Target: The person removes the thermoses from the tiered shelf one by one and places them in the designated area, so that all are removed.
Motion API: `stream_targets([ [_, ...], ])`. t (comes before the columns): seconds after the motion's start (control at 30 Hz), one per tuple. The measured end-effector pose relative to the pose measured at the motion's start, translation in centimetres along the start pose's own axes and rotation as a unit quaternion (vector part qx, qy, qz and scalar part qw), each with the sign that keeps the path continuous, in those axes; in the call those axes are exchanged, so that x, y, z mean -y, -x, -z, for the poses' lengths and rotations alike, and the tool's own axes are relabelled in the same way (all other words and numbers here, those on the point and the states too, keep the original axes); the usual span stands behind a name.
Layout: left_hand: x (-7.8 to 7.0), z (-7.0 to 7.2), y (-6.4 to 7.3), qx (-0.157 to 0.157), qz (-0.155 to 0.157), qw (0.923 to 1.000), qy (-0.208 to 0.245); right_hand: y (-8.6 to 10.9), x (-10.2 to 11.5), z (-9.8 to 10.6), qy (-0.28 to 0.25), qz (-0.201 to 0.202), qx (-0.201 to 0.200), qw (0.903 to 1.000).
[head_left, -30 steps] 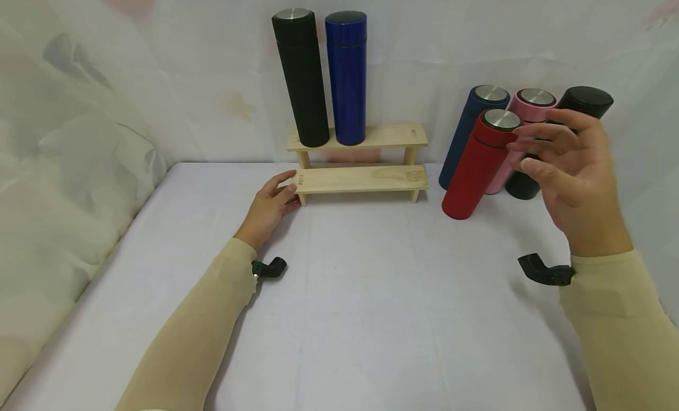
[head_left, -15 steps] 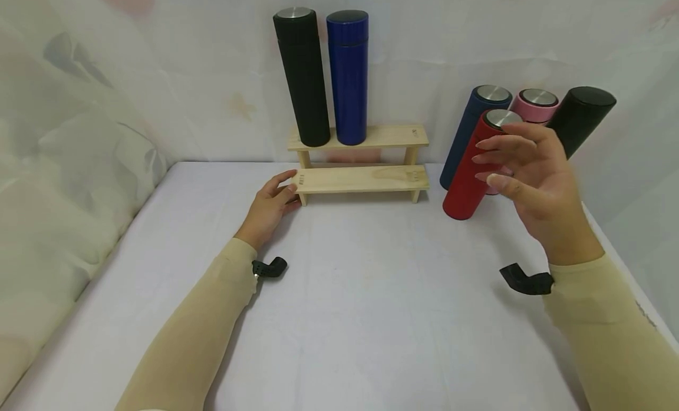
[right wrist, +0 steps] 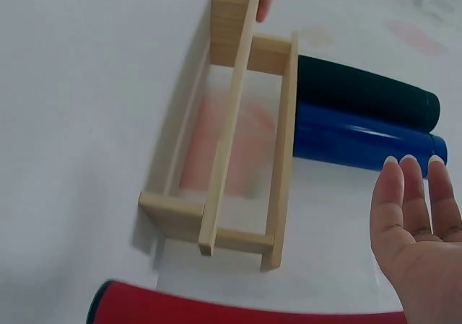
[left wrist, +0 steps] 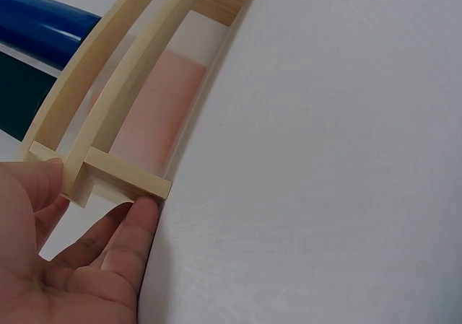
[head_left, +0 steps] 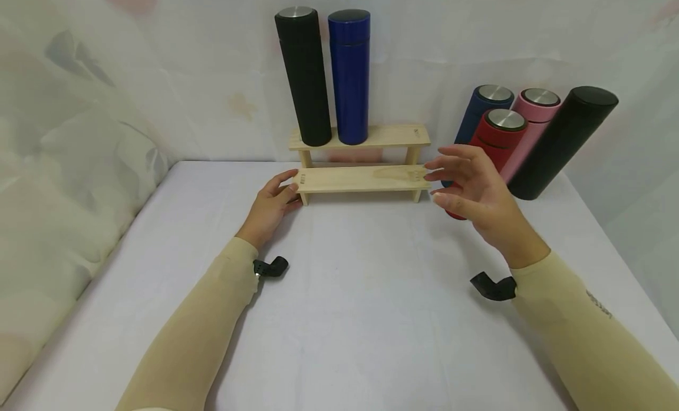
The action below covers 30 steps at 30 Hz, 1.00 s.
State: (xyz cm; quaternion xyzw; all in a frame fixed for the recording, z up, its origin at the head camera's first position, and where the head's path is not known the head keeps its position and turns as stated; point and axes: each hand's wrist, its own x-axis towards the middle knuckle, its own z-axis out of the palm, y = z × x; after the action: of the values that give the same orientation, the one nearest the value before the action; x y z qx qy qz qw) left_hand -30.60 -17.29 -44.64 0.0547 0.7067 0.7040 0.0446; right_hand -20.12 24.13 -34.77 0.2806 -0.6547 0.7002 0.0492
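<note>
A two-step wooden rack (head_left: 355,180) stands at the back of the table. My left hand (head_left: 267,210) holds the left end of its lower step; in the left wrist view the thumb lies on the step's end and the fingers (left wrist: 141,223) reach the leg. On the upper step stand a black thermos bottle (head_left: 305,84) and a shiny blue thermos bottle (head_left: 350,81). My right hand (head_left: 480,193) is in the air with nothing in it, fingers spread and slightly bent. It overlaps a red thermos bottle (head_left: 497,142), whose lower part it hides, and its fingertips reach the rack's right end.
Behind the red bottle are a navy thermos bottle (head_left: 474,113) and a pink one (head_left: 534,117). A second black thermos bottle (head_left: 562,142) stands at their right. The white-covered table (head_left: 361,293) meets a draped cloth backdrop (head_left: 212,75).
My right hand has moved left and a little lower, away from the black bottle at the right and across the red one. My left hand stays on the rack's end.
</note>
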Motion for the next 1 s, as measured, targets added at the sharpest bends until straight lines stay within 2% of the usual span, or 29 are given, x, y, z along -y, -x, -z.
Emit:
stream_targets([
  [0.3, 0.1, 0.4, 0.2, -0.002, 0.002, 1.0000, 0.002, -3.1, -0.5, -2.0, 0.031, -0.005, 0.016, 0.9994],
  [0.4, 0.1, 0.2, 0.1, 0.004, -0.002, 1.0000, 0.003, -4.2, -0.8, -2.5, 0.037, 0.000, 0.010, 0.9993],
  [0.53, 0.1, 0.1, 0.0, 0.003, -0.002, 1.0000, -0.001, -5.7, -1.5, -3.0, 0.044, -0.014, -0.003, 0.9989],
  [0.8, 0.2, 0.1, -0.1, -0.002, 0.001, 1.0000, 0.002, -9.3, -3.6, -3.7, -0.017, -0.038, -0.049, 0.9979],
  [1.0, 0.3, 0.1, -0.2, -0.004, -0.003, 1.0000, 0.006, -11.8, -4.7, -4.1, -0.024, -0.052, -0.078, 0.9953],
])
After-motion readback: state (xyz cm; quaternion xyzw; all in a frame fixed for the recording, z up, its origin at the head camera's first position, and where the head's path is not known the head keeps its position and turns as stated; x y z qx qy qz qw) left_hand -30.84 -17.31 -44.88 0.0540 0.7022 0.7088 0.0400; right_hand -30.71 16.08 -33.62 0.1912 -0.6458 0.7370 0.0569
